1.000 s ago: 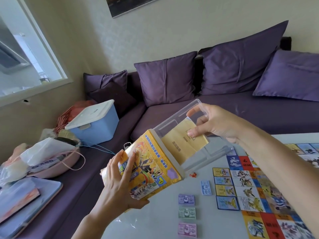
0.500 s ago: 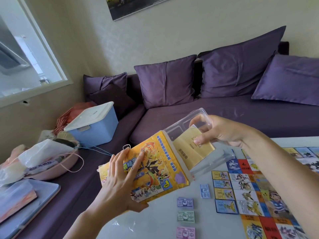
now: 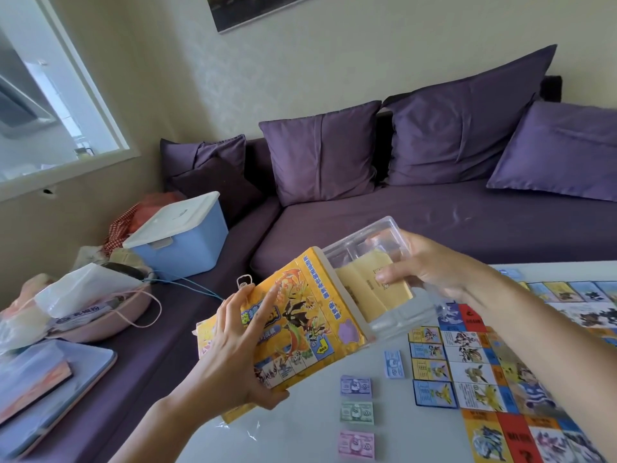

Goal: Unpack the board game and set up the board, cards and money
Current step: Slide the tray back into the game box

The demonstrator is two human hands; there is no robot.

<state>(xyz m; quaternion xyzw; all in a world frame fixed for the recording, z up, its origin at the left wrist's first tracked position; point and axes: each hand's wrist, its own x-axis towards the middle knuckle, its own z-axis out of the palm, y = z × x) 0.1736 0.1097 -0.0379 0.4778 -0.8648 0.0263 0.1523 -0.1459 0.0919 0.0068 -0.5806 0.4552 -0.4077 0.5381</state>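
My left hand (image 3: 233, 355) grips the yellow game box (image 3: 300, 315), held tilted above the white table's near left corner. A clear plastic tray (image 3: 394, 325) sticks out of the box's open end, with a yellow folded sheet (image 3: 360, 292) lying in it. My right hand (image 3: 430, 265) holds the tray's far end, thumb pressed on the sheet. The colourful game board (image 3: 494, 372) lies flat on the table to the right. Three small money stacks, purple (image 3: 356, 385), green (image 3: 356, 412) and pink (image 3: 356, 445), sit in a column beside it, with a blue stack (image 3: 394, 363) further back.
The white table (image 3: 307, 439) stands before a purple sofa (image 3: 417, 215) with several cushions. On the sofa's left arm sit a blue lidded tub (image 3: 187, 242), a pink basket (image 3: 96, 322) with bags, and a flat tablet-like case (image 3: 50, 396). Clear wrapping lies under the box.
The box and tray have dropped lower toward the table, and the tray has slid further back into the box. My right hand followed it down.
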